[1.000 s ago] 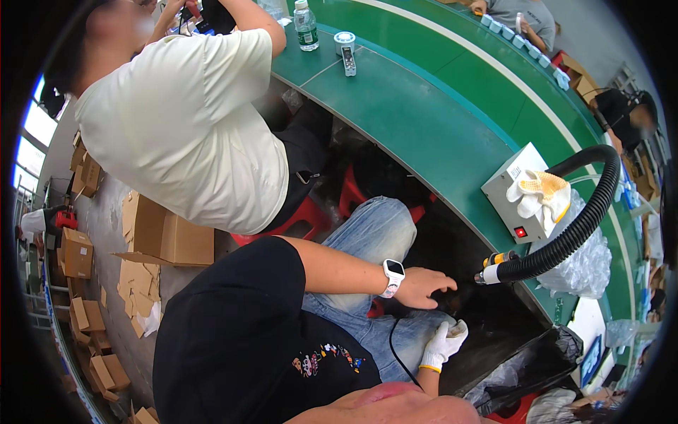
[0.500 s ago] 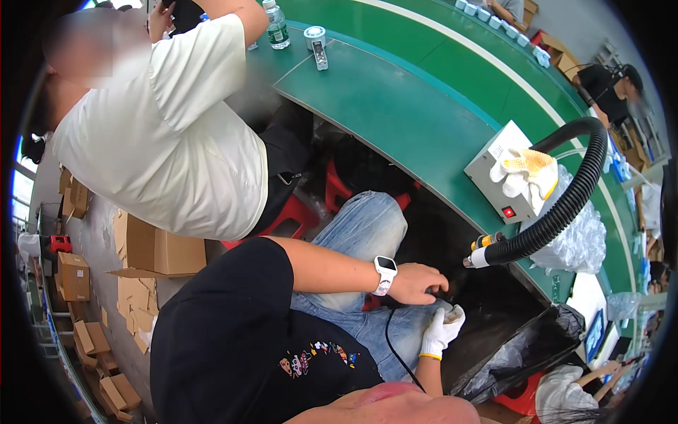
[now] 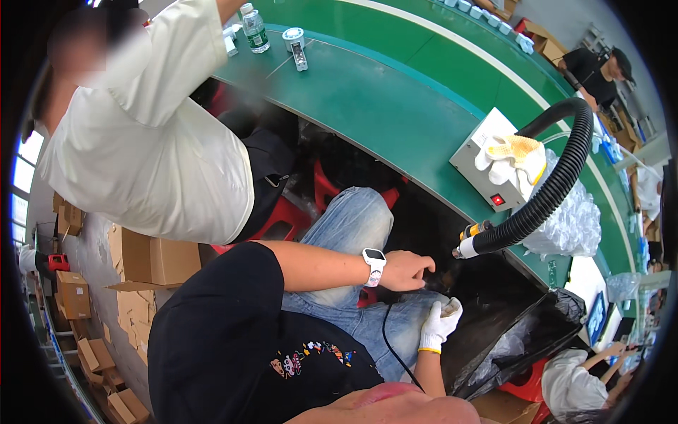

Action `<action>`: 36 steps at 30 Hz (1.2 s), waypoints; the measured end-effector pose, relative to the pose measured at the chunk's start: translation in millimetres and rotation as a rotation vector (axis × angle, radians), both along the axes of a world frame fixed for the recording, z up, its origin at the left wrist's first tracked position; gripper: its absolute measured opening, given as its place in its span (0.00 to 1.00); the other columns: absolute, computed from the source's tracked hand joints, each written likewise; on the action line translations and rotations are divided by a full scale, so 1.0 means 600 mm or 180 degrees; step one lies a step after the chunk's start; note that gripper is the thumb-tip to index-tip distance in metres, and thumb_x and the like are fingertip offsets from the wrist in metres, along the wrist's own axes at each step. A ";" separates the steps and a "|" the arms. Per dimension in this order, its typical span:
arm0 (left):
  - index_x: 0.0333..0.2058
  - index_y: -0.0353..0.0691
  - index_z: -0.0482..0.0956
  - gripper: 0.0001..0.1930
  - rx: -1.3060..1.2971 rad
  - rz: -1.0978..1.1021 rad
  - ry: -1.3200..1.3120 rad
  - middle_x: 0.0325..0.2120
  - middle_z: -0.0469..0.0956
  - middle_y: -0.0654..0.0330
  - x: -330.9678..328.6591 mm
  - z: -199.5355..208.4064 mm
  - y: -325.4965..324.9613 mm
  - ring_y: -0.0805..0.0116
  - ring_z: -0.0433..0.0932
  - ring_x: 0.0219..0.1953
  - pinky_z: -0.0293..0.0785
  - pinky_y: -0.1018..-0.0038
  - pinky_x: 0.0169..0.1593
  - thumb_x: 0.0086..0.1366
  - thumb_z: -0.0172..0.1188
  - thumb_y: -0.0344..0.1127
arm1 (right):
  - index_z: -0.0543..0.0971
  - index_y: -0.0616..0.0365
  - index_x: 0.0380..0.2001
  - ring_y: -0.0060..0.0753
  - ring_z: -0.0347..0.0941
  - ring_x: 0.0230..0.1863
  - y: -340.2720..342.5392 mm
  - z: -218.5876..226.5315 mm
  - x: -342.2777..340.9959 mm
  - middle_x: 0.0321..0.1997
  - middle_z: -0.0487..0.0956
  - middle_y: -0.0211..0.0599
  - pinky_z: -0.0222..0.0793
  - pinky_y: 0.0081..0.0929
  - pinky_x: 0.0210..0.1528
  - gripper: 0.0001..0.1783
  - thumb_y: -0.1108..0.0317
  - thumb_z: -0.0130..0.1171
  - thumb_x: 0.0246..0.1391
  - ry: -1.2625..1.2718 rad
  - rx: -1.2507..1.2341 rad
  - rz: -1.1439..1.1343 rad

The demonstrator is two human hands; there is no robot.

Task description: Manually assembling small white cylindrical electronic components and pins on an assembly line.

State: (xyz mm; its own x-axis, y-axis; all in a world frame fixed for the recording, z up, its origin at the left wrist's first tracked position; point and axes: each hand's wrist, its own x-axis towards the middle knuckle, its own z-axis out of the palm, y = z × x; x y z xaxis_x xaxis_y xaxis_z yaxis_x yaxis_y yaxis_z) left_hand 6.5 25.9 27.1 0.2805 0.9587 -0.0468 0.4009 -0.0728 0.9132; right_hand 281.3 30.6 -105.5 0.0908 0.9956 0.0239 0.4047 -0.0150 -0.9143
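Observation:
My bare left hand, with a white smartwatch on the wrist, hangs just above my right knee near the hose end. Its index finger sticks out, apart from the loosely bent others, and nothing shows in it. My right hand wears a white knit glove with a yellow cuff. It rests by my thigh, palm turned up and fingers curled in; whatever lies inside the curl, if anything, is hidden. Ahead of both hands is the metal nozzle of a black corrugated hose.
On the green bench stand a grey box with a lit red switch, spare gloves and clear plastic bags. A black bin liner lies to the right. A co-worker in a white shirt sits close on the left.
My left hand has lifted slightly off my leg and its index finger has straightened. My right hand's fingers have loosened a little. The whole view has shifted; the co-worker's arm has moved.

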 end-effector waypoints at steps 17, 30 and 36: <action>0.35 0.39 0.81 0.18 0.0155 0.0083 -0.0018 0.27 0.81 0.51 0.003 -0.023 0.012 0.51 0.81 0.31 0.74 0.61 0.36 0.71 0.55 0.49 | 0.74 0.59 0.56 0.22 0.72 0.37 -0.001 0.054 -0.014 0.41 0.77 0.30 0.73 0.25 0.45 0.27 0.71 0.68 0.52 -0.0458 -0.0293 -0.0065; 0.35 0.35 0.81 0.15 0.0004 -0.0363 -0.0286 0.25 0.80 0.52 0.023 -0.013 0.015 0.55 0.81 0.29 0.74 0.64 0.35 0.69 0.59 0.43 | 0.75 0.59 0.52 0.34 0.80 0.40 -0.002 0.056 -0.010 0.41 0.82 0.39 0.78 0.32 0.47 0.27 0.64 0.71 0.50 -0.0650 -0.0161 -0.0113; 0.36 0.34 0.81 0.14 -0.0164 -0.0084 -0.0276 0.23 0.79 0.56 0.001 0.002 0.017 0.67 0.78 0.25 0.73 0.70 0.33 0.70 0.59 0.41 | 0.75 0.59 0.53 0.35 0.80 0.41 -0.004 0.059 -0.013 0.41 0.82 0.40 0.77 0.31 0.48 0.27 0.64 0.70 0.51 -0.0561 -0.0190 -0.0063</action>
State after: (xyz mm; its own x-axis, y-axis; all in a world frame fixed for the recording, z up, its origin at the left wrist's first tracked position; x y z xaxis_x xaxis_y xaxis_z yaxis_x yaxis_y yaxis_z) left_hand 6.9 35.9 28.4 0.3108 0.9479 -0.0704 0.3187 -0.0342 0.9472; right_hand 273.7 28.1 -69.8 0.1101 0.9938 -0.0178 0.5577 -0.0766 -0.8265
